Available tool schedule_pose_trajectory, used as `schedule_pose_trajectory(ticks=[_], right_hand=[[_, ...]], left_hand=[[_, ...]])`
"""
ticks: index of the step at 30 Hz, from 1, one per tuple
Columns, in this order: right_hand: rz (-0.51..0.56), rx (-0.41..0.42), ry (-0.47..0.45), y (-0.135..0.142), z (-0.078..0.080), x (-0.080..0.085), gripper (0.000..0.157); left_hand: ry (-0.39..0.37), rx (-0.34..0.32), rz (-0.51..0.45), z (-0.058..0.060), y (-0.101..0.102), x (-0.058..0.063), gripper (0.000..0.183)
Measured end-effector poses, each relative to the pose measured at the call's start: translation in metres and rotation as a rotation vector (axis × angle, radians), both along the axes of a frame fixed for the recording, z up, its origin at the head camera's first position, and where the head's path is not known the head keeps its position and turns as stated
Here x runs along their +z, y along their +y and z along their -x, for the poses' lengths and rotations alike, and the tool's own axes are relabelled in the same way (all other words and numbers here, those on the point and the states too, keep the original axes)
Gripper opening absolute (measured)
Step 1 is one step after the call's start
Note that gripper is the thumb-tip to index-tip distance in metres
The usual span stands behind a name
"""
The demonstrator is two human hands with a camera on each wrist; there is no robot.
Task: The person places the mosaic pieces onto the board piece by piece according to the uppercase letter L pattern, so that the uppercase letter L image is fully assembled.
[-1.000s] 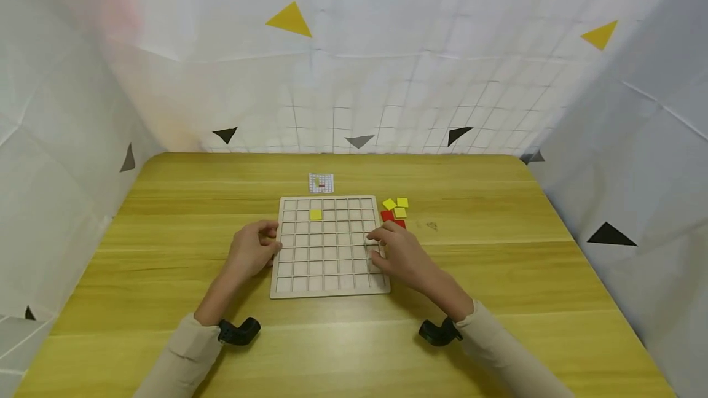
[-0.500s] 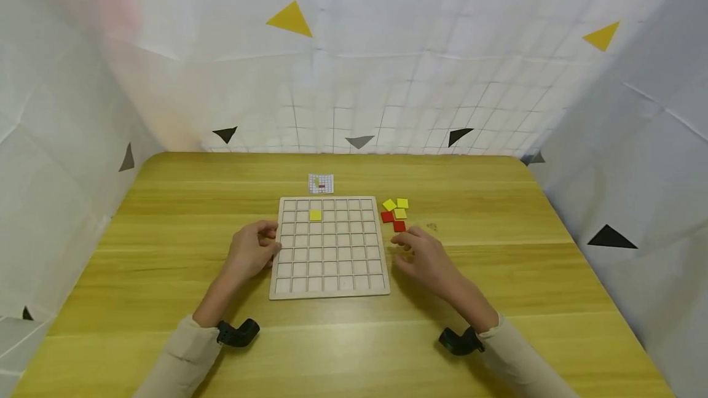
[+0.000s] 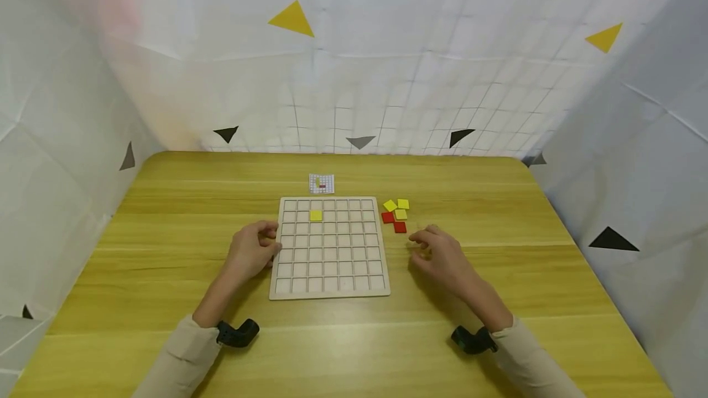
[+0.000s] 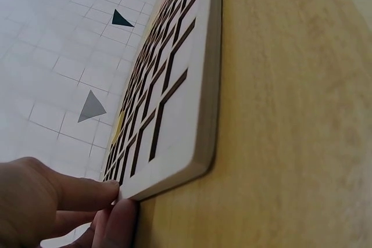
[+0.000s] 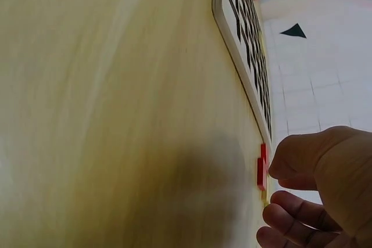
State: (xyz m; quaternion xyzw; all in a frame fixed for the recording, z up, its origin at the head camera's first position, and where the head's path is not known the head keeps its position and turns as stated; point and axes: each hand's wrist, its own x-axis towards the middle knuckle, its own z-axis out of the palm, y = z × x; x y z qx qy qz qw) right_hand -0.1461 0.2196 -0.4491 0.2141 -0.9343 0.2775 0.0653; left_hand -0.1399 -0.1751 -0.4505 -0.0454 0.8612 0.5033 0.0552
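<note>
A light wooden grid board (image 3: 337,295) lies flat on the table, with one yellow tile (image 3: 316,215) in a cell of its second row from the far side. My left hand (image 3: 251,250) holds the board's left edge; in the left wrist view its thumb (image 4: 96,193) lies on the rim and another finger meets the side. My right hand (image 3: 442,260) hovers right of the board, fingers loosely bent and nothing between them. Just beyond its fingertips lie two red tiles (image 3: 400,227) and three loose yellow tiles (image 3: 401,215).
A small printed card (image 3: 321,183) showing a coloured grid pattern lies behind the board. The wooden table (image 3: 332,349) is bounded by white sheets (image 3: 387,78) with triangle markers at the back and sides. Each wrist carries a black camera mount (image 3: 238,332).
My right hand has moved right, off the board's right edge and away from it, uncovering the red tiles. My left hand and the yellow tile on the board have stayed put.
</note>
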Motion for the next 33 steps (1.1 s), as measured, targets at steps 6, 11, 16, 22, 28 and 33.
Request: schedule_pose_trajectory(ticks=[6, 11, 16, 22, 28, 33], right_hand=[[-0.03, -0.028, 0.0, 0.01, 0.011, -0.001, 0.025], [-0.041, -0.03, 0.003, 0.017, 0.025, -0.001, 0.023], [-0.045, -0.03, 0.006, 0.022, 0.037, -0.003, 0.022], [-0.06, -0.053, -0.023, 0.022, 0.048, -0.006, 0.02], [-0.066, -0.06, -0.025, 0.02, 0.056, -0.007, 0.021], [-0.091, -0.056, -0.026, 0.018, 0.064, -0.006, 0.022]], left_hand=[[-0.006, 0.006, -0.005, 0.0, 0.001, 0.0, 0.044], [-0.017, 0.007, -0.005, 0.001, 0.001, -0.001, 0.044], [-0.02, 0.013, -0.01, 0.001, 0.0, -0.001, 0.044], [-0.018, 0.017, -0.011, 0.002, 0.0, -0.002, 0.043], [-0.01, 0.023, -0.009, 0.002, 0.001, -0.003, 0.043], [-0.011, 0.02, -0.006, 0.003, 0.0, -0.004, 0.043]])
